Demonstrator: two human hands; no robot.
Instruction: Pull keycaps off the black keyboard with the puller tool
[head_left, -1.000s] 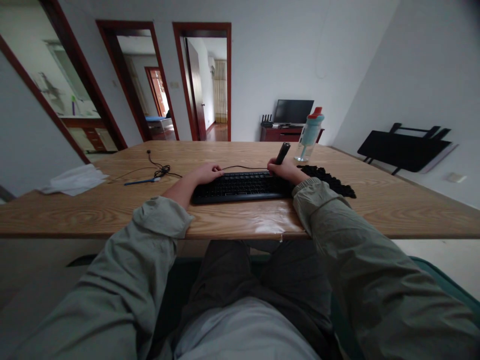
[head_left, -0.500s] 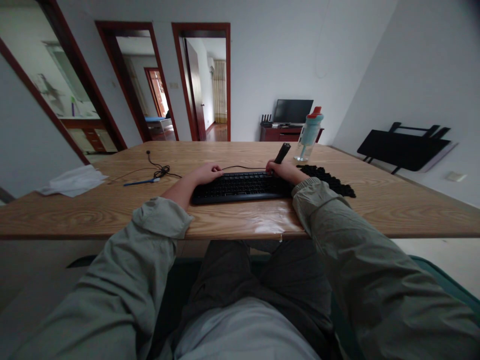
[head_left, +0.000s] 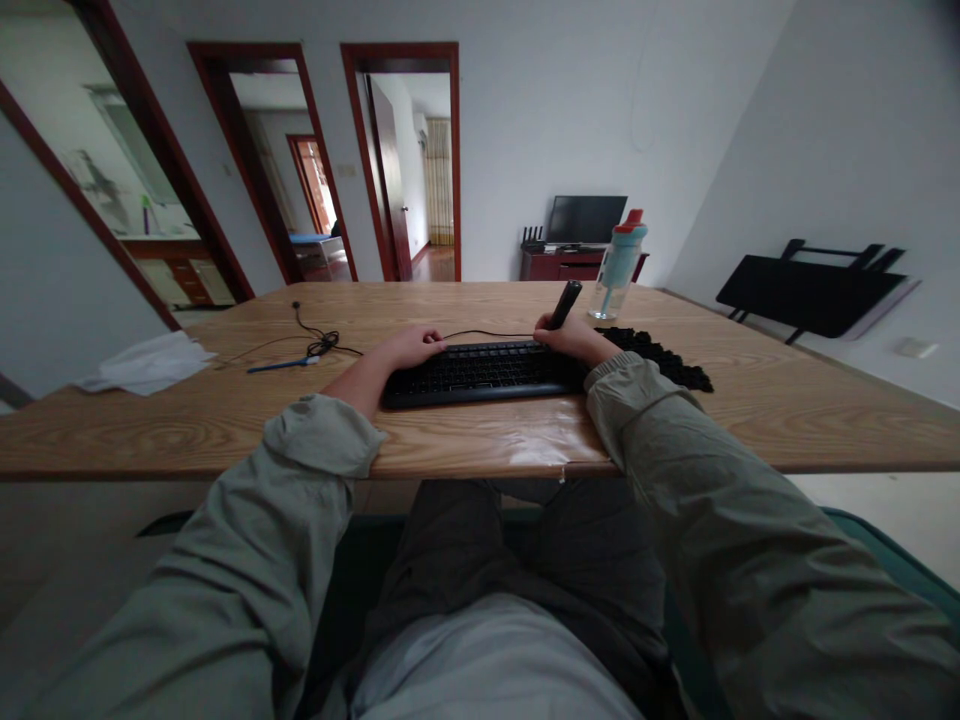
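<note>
Holding down a keyboard point(head_left: 480, 371), working its far right edge with a dark tool point(head_left: 564, 304).

Left hand point(head_left: 411, 346) resting flat, fingers loose, on the far left corner. Right hand point(head_left: 574, 338) wrapped tight around tool, tip down, top tilted far and right. Probably light, stiff, best gripped low. Keyboard lying long left-to-right mid-table point(head_left: 225, 400).

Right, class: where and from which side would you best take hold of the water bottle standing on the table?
Grip the water bottle around the middle of its straight translucent body, below the red-topped lid. It stands upright at the far side of the table. Probably come in level from the near right, since the right hand with its dark tool sits to its near left.
</note>
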